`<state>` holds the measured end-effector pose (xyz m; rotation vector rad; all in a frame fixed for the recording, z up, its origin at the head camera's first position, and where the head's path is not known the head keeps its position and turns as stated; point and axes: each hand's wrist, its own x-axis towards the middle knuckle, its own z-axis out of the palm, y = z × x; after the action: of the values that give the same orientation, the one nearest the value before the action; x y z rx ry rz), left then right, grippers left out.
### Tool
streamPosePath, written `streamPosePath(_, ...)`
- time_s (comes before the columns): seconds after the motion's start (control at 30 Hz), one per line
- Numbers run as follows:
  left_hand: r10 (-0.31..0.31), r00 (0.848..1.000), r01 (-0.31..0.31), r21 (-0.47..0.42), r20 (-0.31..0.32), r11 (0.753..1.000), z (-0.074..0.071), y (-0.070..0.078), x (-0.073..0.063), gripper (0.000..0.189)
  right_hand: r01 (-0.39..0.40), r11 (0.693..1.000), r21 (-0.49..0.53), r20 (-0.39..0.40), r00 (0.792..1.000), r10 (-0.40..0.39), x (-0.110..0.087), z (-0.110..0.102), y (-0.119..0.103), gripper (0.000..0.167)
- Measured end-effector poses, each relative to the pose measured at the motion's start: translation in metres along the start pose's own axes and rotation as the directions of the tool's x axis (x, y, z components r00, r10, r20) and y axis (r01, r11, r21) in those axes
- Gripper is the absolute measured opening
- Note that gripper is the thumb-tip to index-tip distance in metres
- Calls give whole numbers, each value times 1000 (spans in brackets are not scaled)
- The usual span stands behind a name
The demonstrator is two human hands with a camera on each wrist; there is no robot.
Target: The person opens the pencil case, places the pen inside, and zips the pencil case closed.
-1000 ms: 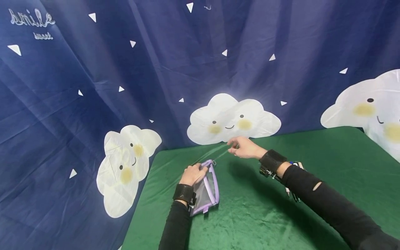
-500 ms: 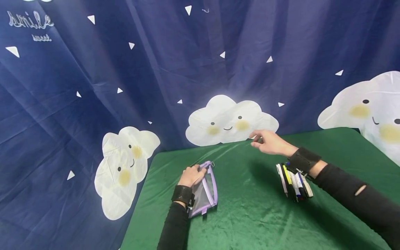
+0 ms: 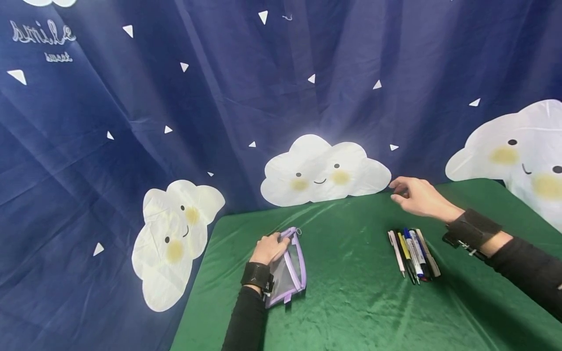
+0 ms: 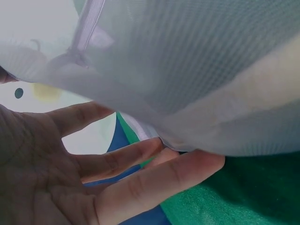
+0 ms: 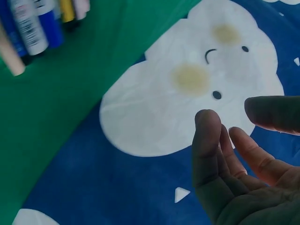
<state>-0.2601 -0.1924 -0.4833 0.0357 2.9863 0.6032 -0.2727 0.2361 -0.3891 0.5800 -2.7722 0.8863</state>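
Note:
In the head view my left hand (image 3: 269, 249) grips a see-through mesh zip pouch (image 3: 283, 280) with lilac trim by its upper left side. A small ring hangs at the pouch's top corner. Up close in the left wrist view, fingers (image 4: 159, 183) reach under the edge of the grey mesh (image 4: 187, 93). My right hand (image 3: 419, 196) hovers over the far right of the green table, fingers loosely bent and holding nothing. Below and left of it lies a row of several pens and markers (image 3: 412, 256), side by side, in pink, black, yellow, blue, white and beige.
Green velvety cloth (image 3: 342, 292) covers the table. Behind it hangs a dark blue curtain (image 3: 281, 87) printed with smiling clouds and white triangles. Both wrists wear black straps with small devices.
My right hand has moved to the right, away from the pouch and past the pens, which now show fully. My left hand and the pouch have stayed in place.

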Motion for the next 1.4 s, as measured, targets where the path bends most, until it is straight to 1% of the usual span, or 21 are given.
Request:
streamPosePath(0.1, -2, 1000, 2, 0, 1, 1000, 0, 0, 0, 62, -22, 1000, -7, -2, 1000, 22, -7, -3, 8, 30)
streamPosePath(0.2, -2, 1000, 2, -1, 0, 1000, 1, -1, 1, 63, -19, 1000, -25, -17, 1000, 19, -13, -4, 16, 30)
streamPosePath(0.37, -5, 1000, 5, 2, -11, 1000, 2, -2, 1, 64, -30, 999, -45, -15, 999, 29, -21, -2, 26, 33)
streamPosePath(0.57, -4, 1000, 4, 5, -13, 1000, 0, -1, 1, 64, -115, 993, -33, 45, 992, 117, -29, 6, 39, 42)
streamPosePath(0.77, -10, 1000, 10, 0, -5, 1000, 0, 1, 1, 64, -180, 982, -61, 129, 974, 187, -36, 16, 52, 46)
streamPosePath(1.0, -6, 1000, 6, 13, -1, 1000, 2, -1, 3, 64, -272, 961, -43, 244, 930, 274, -45, 27, 63, 53)
streamPosePath(1.13, -6, 1000, 6, 15, 3, 1000, 2, -1, 2, 65, -292, 956, -25, 289, 913, 287, -48, 32, 68, 56)
streamPosePath(1.4, -11, 1000, 11, 14, 5, 1000, 1, 1, 1, 65, -304, 953, -14, 324, 900, 292, -49, 39, 71, 56)
